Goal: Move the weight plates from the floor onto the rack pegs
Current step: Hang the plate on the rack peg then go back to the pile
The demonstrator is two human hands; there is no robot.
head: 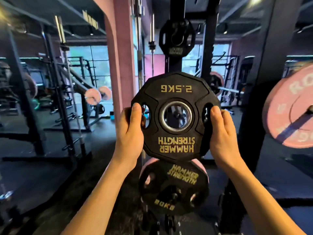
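Observation:
A black 2.5 kg weight plate (176,143) with upside-down gold lettering is upright in front of the black rack post (176,61). My left hand (130,133) grips its left edge, thumb at the left grip hole. My right hand (221,134) grips its right edge, thumb by the right hole. Through the plate's centre hole a rack peg end shows behind it. A smaller black plate (177,39) hangs on a peg higher on the post. Below, a larger black plate (172,187) sits on a low peg, with a pink plate behind it.
A pink bumper plate (291,109) on a barbell juts in at the right. A pink pillar (122,65) stands left of the rack. Squat racks and loaded barbells (97,94) fill the left. The floor is dark rubber matting.

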